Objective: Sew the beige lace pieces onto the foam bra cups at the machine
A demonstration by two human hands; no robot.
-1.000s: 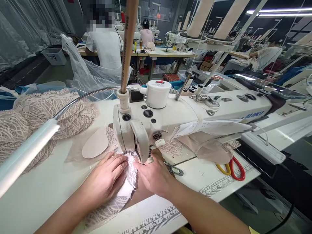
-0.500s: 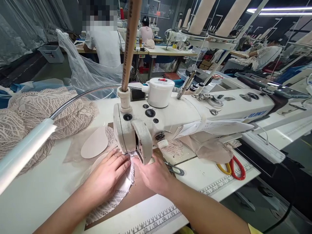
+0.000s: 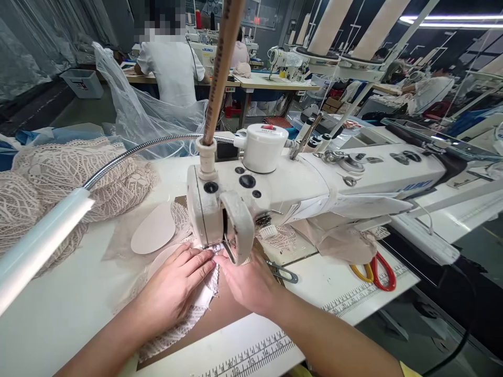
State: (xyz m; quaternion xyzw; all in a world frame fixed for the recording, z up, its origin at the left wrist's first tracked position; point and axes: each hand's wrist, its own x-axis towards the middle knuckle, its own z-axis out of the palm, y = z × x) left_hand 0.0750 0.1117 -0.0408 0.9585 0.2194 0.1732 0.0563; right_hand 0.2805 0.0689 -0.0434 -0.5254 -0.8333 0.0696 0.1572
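Note:
My left hand [image 3: 175, 285] lies flat, fingers stretched, on a white lace piece [image 3: 184, 319] at the needle of a white sewing machine [image 3: 275, 193]. My right hand [image 3: 247, 283] presses the same lace from the right, just under the machine's head; its fingertips are partly hidden behind the head. Both hands meet at the presser foot [image 3: 214, 247]. The lace trails toward me over the table edge.
A pile of beige lace [image 3: 58, 178] and a tube lamp [image 3: 39, 243] lie at the left. An oval pad [image 3: 154, 235] sits behind my left hand. Scissors with red and yellow handles [image 3: 373, 272] lie right. Thread snips [image 3: 283, 272] rest near my right hand. A person sits ahead.
The lace has fed a little further under the needle, with both hands following it toward the machine. My view has shifted slightly.

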